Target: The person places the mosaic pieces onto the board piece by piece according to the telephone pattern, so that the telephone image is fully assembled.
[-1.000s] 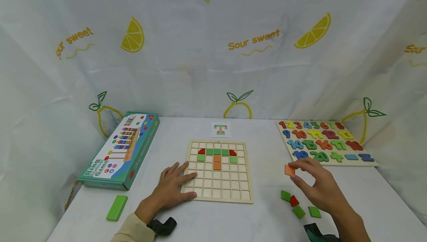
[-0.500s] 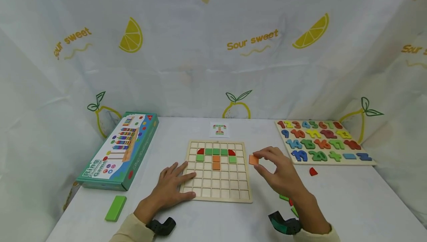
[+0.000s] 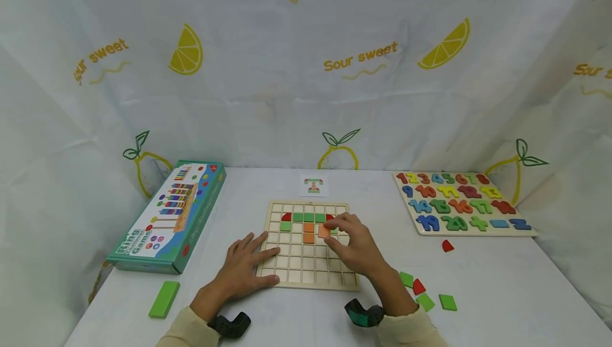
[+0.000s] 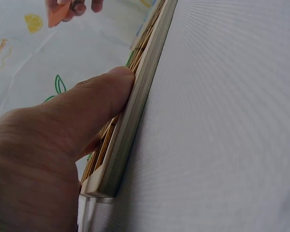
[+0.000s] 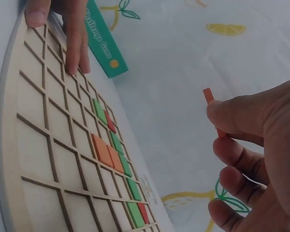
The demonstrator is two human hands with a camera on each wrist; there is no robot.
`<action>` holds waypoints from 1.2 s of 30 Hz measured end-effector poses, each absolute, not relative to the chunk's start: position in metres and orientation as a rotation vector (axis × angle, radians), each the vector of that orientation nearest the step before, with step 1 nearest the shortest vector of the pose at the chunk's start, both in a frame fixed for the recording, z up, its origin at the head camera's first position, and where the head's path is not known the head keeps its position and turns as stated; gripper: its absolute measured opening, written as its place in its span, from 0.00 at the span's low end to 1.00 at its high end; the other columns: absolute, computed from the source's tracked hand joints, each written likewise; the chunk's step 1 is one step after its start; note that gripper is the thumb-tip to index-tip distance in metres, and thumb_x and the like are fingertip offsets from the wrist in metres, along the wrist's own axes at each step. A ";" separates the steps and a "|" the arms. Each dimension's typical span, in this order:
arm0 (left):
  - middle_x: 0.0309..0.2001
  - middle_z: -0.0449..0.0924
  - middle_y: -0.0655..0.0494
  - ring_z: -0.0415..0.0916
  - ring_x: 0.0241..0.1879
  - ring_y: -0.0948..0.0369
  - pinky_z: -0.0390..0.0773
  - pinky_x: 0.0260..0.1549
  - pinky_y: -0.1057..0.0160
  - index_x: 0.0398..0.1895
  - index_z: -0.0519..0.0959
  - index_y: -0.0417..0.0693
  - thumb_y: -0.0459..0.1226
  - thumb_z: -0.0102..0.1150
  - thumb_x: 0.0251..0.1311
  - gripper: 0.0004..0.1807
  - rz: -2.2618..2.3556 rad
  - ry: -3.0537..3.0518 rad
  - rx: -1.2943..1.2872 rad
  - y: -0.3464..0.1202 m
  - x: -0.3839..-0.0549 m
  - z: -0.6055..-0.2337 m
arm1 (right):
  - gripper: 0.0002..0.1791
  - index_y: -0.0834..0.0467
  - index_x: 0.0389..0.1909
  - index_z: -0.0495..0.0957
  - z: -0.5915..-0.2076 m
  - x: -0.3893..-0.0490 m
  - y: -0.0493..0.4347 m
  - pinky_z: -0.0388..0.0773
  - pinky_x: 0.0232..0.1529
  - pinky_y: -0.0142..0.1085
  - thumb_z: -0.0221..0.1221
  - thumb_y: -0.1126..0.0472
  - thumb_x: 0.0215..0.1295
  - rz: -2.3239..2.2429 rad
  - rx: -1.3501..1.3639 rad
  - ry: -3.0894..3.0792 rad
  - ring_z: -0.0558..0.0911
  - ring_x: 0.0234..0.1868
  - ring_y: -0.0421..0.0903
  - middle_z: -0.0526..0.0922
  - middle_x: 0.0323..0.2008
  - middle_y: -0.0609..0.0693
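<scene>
Between thumb and index finger, my right hand (image 3: 356, 243) pinches an orange square tile (image 5: 208, 95), held above the wooden grid board (image 3: 315, 279). My left hand (image 3: 244, 267) lies with fingers spread on the board's left edge; its thumb (image 4: 101, 99) rests on the near rim in the left wrist view. Set into the board are a row of green tiles (image 3: 308, 218), a red quarter-round tile (image 3: 286, 217) at the row's left end and a green tile (image 3: 285, 226) under it. Two orange tiles (image 3: 308, 237) stand in a column below the row's middle. My right fingers partly cover the right-end tiles.
A small pattern card (image 3: 313, 185) lies behind the board. Loose green (image 3: 448, 302) and red tiles (image 3: 447, 246) lie to the right, before a number puzzle board (image 3: 468, 203). A green game box (image 3: 167, 217) and a green block (image 3: 164, 299) are at the left.
My right hand has carried the orange tile leftward from the right side of the table to over the board. The left hand stays on the board's edge.
</scene>
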State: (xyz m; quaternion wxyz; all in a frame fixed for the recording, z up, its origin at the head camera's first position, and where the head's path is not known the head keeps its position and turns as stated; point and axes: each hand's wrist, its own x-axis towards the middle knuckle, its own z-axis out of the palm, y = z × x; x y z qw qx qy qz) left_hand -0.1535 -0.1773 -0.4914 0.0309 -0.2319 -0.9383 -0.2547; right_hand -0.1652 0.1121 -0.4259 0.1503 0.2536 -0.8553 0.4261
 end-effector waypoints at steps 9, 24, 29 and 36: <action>0.71 0.58 0.49 0.48 0.70 0.39 0.46 0.59 0.34 0.61 0.78 0.59 0.65 0.61 0.51 0.36 -0.758 -2.891 -0.715 -0.178 -0.154 -0.493 | 0.13 0.60 0.42 0.83 -0.451 -0.176 0.095 0.75 0.44 0.48 0.68 0.70 0.55 1.275 0.731 -2.488 0.74 0.46 0.47 0.78 0.40 0.44; 0.72 0.57 0.50 0.47 0.70 0.40 0.45 0.60 0.35 0.62 0.77 0.61 0.66 0.60 0.51 0.37 -0.759 -2.897 -0.720 -0.179 -0.154 -0.493 | 0.10 0.60 0.40 0.84 -0.479 -0.180 0.086 0.74 0.46 0.44 0.67 0.66 0.56 1.127 0.767 -2.581 0.75 0.45 0.47 0.77 0.37 0.44; 0.72 0.57 0.50 0.47 0.70 0.41 0.45 0.60 0.35 0.62 0.77 0.61 0.65 0.60 0.51 0.36 -0.757 -2.893 -0.719 -0.179 -0.154 -0.493 | 0.10 0.60 0.40 0.84 -0.481 -0.181 0.086 0.73 0.45 0.44 0.66 0.66 0.56 1.091 0.758 -2.611 0.73 0.44 0.45 0.77 0.37 0.44; 0.72 0.58 0.49 0.49 0.69 0.40 0.47 0.59 0.34 0.62 0.78 0.60 0.65 0.61 0.51 0.36 -0.749 -2.881 -0.717 -0.178 -0.154 -0.492 | 0.10 0.59 0.40 0.84 -0.480 -0.180 0.084 0.72 0.45 0.44 0.64 0.68 0.56 1.038 0.754 -2.680 0.72 0.43 0.45 0.76 0.37 0.43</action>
